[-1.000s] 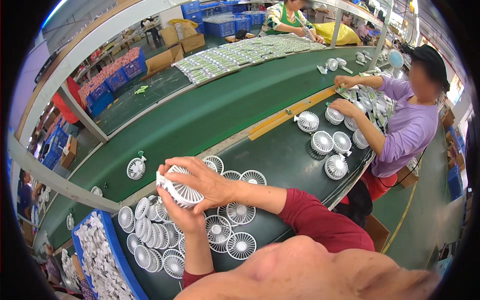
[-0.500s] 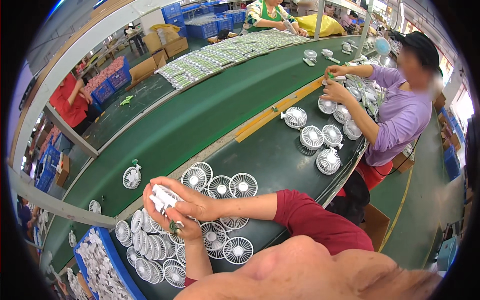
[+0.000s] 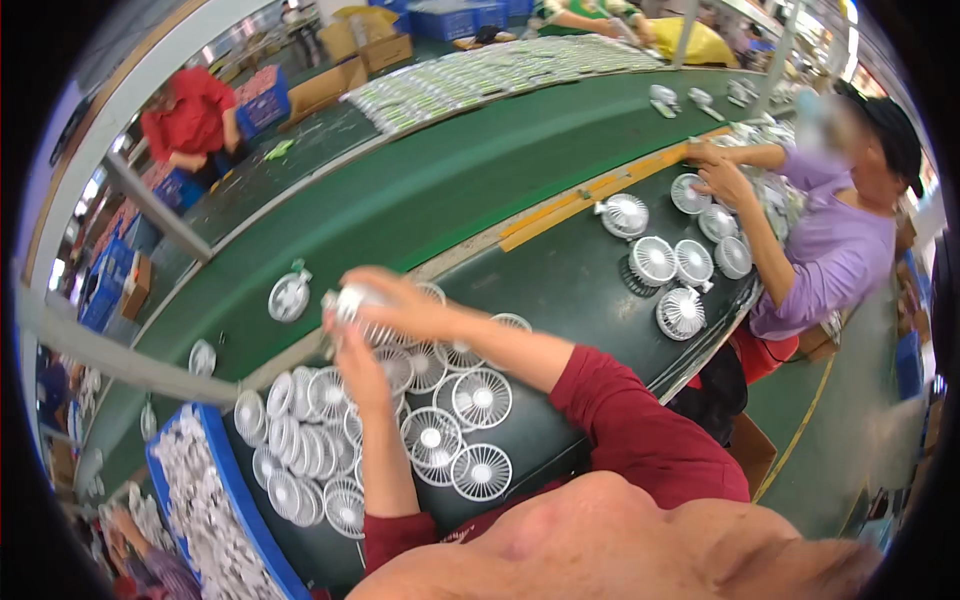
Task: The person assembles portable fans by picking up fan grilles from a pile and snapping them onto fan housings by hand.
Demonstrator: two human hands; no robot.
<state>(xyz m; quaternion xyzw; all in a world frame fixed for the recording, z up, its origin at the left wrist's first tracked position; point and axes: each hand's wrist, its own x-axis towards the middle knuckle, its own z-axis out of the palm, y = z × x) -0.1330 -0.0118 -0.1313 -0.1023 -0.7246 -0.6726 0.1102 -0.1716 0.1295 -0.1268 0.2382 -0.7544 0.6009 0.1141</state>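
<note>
At the far left edge of the dark tabletop (image 3: pixel 590 290) stands a blue bin (image 3: pixel 235 500) heaped with small white parts. Just beside it, white round fan grilles (image 3: pixel 300 440) lie overlapping in a thick cluster that runs toward the middle of the tabletop, some flat, some leaning on their neighbours.

Above that cluster the person's two hands meet. The left hand (image 3: pixel 358 365) rises from a red sleeve, its fingers reaching up to the underside of a small white fan piece (image 3: pixel 352 300). The right hand (image 3: pixel 400 305) comes in from the right, fingers curled over the top of the same piece. So the fan piece is held in the air between both hands, over the tabletop's far edge, near the strip where it borders the green conveyor belt (image 3: pixel 430 190). It is blurred, so its exact shape is hard to tell.

On the belt just beyond, a single white fan (image 3: pixel 289 297) lies alone, left of the hands.

Toward the right end of the tabletop more white fans (image 3: pixel 680 270) sit spread apart, and a co-worker in a purple shirt (image 3: pixel 830 250) has both hands on fans at that end.
</note>
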